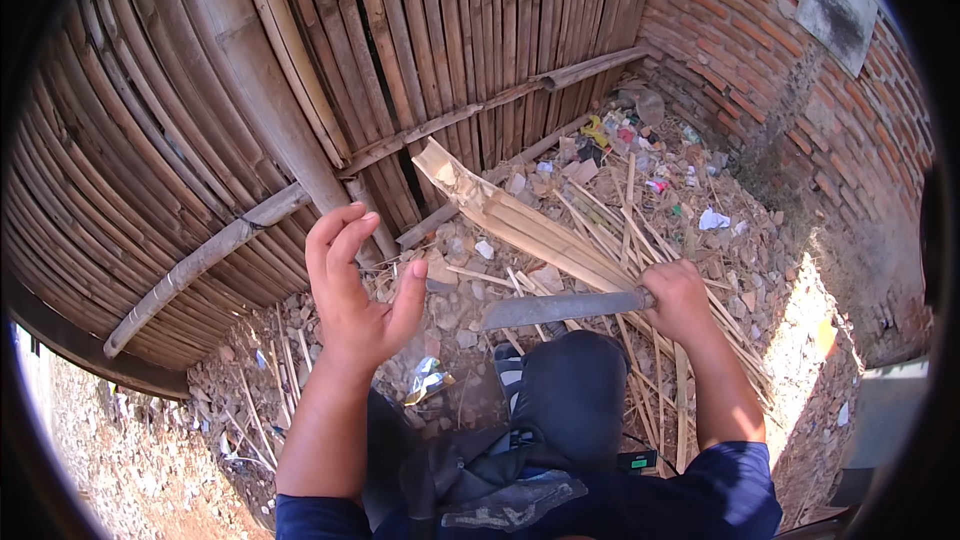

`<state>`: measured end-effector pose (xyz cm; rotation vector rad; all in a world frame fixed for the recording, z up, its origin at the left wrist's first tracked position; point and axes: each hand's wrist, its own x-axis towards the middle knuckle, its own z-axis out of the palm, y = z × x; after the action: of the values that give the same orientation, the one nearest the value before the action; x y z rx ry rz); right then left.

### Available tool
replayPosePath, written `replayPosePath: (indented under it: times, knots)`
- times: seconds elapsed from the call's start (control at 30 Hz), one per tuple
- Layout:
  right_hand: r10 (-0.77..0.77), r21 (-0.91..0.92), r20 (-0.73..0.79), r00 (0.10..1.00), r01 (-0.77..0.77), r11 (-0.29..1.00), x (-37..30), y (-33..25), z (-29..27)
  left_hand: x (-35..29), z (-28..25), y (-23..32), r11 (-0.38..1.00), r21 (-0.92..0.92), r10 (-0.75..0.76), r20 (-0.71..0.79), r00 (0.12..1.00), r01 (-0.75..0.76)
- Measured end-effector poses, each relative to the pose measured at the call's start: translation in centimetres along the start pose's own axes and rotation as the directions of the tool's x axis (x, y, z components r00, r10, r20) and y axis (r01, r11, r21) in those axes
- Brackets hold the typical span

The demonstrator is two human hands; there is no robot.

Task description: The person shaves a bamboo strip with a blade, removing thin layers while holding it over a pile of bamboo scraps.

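My right hand [680, 298] is closed round the handle of a machete [560, 309], whose broad grey blade points left above my knee. Raised at the left, my left hand [357, 285] has its fingers and thumb apart with nothing between them. Beyond the blade lies a split bamboo piece [535, 230], pale on its inner side, its broken end up toward the bamboo wall. Its near end passes close to the blade and my right hand; I cannot tell whether they touch. Thin bamboo strips [655, 380] lie under and beside my right forearm.
A bamboo slat wall [450, 40] with a horizontal pole [210, 265] stands ahead and left. A brick wall [740, 40] rises at the right. Stones, a silver wrapper [428, 380] and coloured litter [610, 130] cover the ground. My bent knee [575, 390] is just below the blade.
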<state>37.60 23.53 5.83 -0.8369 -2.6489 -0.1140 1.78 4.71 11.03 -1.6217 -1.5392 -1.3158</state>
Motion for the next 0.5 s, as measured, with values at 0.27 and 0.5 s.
replayPosePath:
  times: [0.27, 0.5]
  knots:
    - [-0.063, 0.09, -0.012, 0.998, 0.064, 0.994, 0.9, -1.9, 1.2, 0.6, 0.1, -2.1, 0.466, -0.581, -0.477, 0.47, 0.743, 0.667]
    - [-0.128, 0.101, -0.015, 0.992, 0.129, 0.986, 1.9, -2.6, 1.5, -0.1, 0.1, -1.7, 0.961, 0.074, -0.273, 0.129, 0.953, 0.265]
